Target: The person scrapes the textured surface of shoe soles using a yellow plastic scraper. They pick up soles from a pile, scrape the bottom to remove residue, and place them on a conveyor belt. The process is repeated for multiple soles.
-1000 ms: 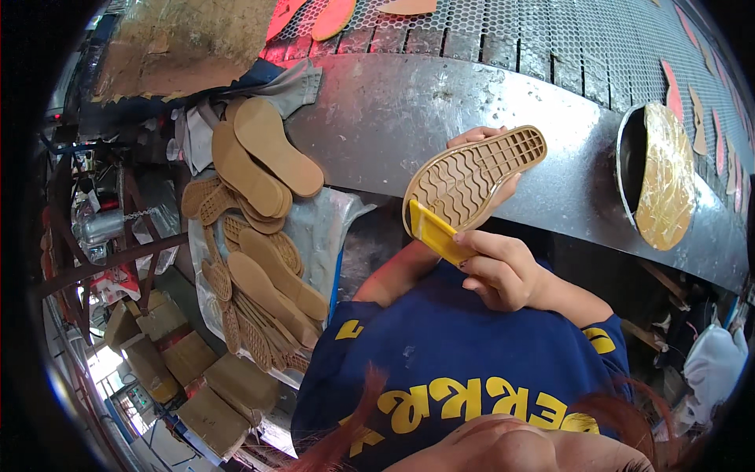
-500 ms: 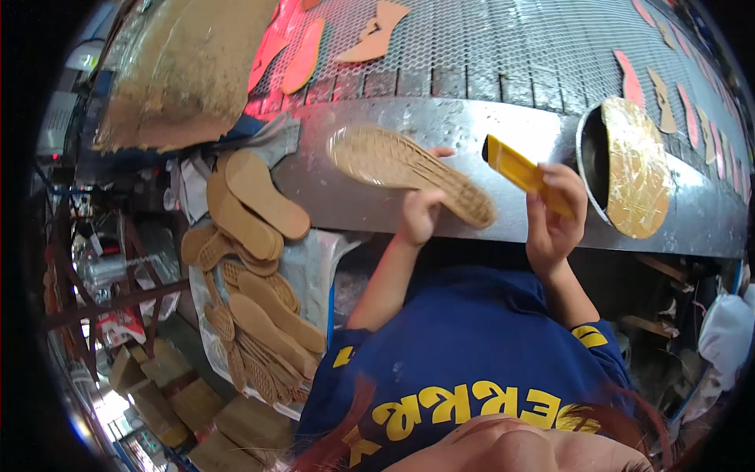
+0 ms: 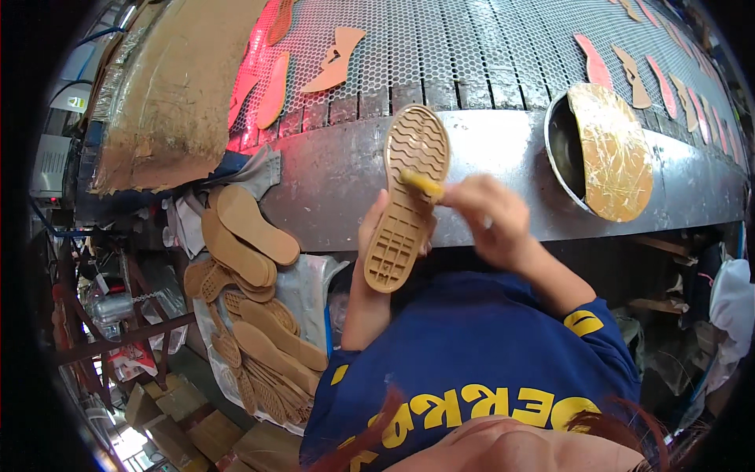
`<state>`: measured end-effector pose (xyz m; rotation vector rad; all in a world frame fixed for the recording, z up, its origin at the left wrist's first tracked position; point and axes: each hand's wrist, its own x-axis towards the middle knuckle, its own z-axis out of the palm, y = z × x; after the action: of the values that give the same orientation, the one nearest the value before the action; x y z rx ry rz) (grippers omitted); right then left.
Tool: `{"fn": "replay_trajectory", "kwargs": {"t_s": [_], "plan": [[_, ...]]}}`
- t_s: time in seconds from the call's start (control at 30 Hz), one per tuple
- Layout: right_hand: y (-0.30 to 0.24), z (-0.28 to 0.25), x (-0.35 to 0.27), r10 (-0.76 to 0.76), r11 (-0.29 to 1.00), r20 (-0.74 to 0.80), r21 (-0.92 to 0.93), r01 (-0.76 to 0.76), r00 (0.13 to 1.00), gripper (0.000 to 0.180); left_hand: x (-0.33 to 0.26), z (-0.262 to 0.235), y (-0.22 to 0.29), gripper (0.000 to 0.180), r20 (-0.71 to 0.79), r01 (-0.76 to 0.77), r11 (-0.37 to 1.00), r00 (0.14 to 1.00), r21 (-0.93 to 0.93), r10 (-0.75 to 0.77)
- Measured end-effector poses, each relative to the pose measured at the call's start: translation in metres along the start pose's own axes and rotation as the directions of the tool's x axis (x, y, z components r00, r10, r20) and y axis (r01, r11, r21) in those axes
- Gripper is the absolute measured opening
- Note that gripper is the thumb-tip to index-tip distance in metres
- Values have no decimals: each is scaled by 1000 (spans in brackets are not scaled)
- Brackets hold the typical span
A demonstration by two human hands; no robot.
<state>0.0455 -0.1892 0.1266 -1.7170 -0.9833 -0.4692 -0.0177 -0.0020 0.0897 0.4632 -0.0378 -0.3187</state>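
My left hand (image 3: 376, 236) holds a tan rubber shoe sole (image 3: 406, 193) upright, its ridged tread side facing me, in front of the metal edge of the conveyor (image 3: 503, 157). My right hand (image 3: 484, 216) grips a yellow brush (image 3: 423, 184) and presses its tip against the middle of the sole. Both hands are raised in front of my blue shirt.
A pile of tan soles (image 3: 244, 299) lies on a plastic-lined surface at my left. The perforated conveyor belt (image 3: 472, 47) carries flat pink and orange cut pieces (image 3: 334, 59). A round metal pot (image 3: 570, 157) with a glue-stained sole-shaped cover (image 3: 613, 153) sits at the right. Cardboard boxes (image 3: 189, 425) stand below left.
The sole went from lying tilted, flat side showing, to upright with the tread facing me. My right hand moved left from near the pot and brought the brush onto the sole.
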Motion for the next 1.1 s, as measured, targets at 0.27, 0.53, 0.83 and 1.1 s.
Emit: {"fn": "replay_trajectory", "kwargs": {"t_s": [0.27,0.53,0.83,1.1], "plan": [[41,-14,15,171,985,-230,7,-174,958,30,-6,18,-7,69,-48,59,996,997,60,-56],[-7,1,-17,91,957,109,266,-117,990,28,-2,6,-5,71,-239,32,986,968,-166,-72],[-49,2,-19,34,893,262,426,-147,965,39,4,3,-5,73,-146,-41,977,989,-211,10],[-9,-9,-11,439,813,-61,451,-367,896,20,-5,-16,-18,60,-127,-174,982,978,-73,164]]}}
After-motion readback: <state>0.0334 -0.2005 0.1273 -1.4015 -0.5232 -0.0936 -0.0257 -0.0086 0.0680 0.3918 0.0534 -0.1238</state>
